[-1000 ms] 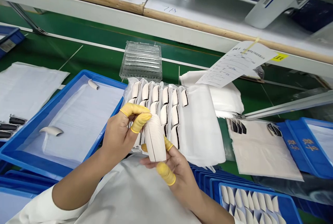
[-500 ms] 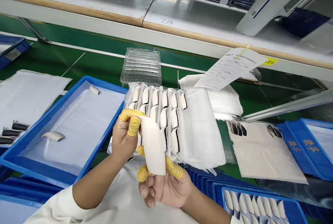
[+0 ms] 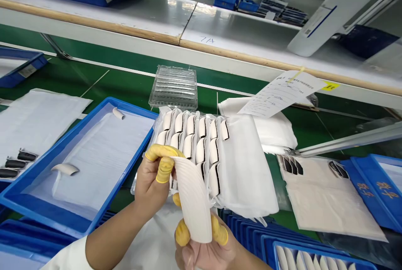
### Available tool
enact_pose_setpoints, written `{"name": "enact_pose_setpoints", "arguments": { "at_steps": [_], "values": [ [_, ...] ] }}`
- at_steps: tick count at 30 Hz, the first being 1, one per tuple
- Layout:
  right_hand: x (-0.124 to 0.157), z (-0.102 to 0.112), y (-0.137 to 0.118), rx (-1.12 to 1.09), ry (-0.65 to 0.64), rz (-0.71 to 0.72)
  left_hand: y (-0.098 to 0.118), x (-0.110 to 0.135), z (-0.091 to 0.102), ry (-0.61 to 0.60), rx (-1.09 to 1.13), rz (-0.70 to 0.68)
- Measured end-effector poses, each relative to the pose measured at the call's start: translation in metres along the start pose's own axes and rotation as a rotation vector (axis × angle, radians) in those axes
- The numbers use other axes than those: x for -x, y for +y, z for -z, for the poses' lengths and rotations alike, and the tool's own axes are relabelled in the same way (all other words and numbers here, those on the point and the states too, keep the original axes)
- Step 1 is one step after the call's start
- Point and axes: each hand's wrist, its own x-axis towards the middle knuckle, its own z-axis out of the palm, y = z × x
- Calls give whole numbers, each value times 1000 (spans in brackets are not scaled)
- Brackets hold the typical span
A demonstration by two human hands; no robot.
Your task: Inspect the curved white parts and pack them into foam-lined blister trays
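A curved, off-white piece with fine ridges is held up between both hands. My left hand, with yellow finger cots, pinches its narrow upper end between thumb and forefinger. My right hand, also in yellow finger cots, grips the wide lower end along both edges. Just behind lies a clear tray holding rows of similar curved pieces with dark inner sides. White sheet material covers that tray's right part.
A blue tray on the left holds two curved pieces. An empty clear plastic tray sits behind. A shelf with a white bottle runs across the back. Filled blue trays are stacked at lower right; a paper hangs above white sheets.
Both hands and the ridged piece sit lower and slightly farther right in view. The whole scene has shifted downward, and the right hand is now partly cut off by the bottom edge.
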Motion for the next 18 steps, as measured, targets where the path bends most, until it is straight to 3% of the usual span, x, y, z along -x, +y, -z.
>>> {"name": "enact_pose_setpoints", "arguments": {
  "at_steps": [2,7,9,14,18],
  "values": [
    [-1,0,-1,29,45,39,-1,-1,5,-54,1,6],
    [-1,-1,-9,213,180,150,7,0,21,-422,-53,133],
    [0,-3,-13,323,213,167,12,0,23,-468,-84,198],
    [2,-3,-20,599,288,247,12,-1,15,-284,-51,288],
    [7,1,-16,674,294,310,5,2,17,-139,-67,353]
  ]
}}
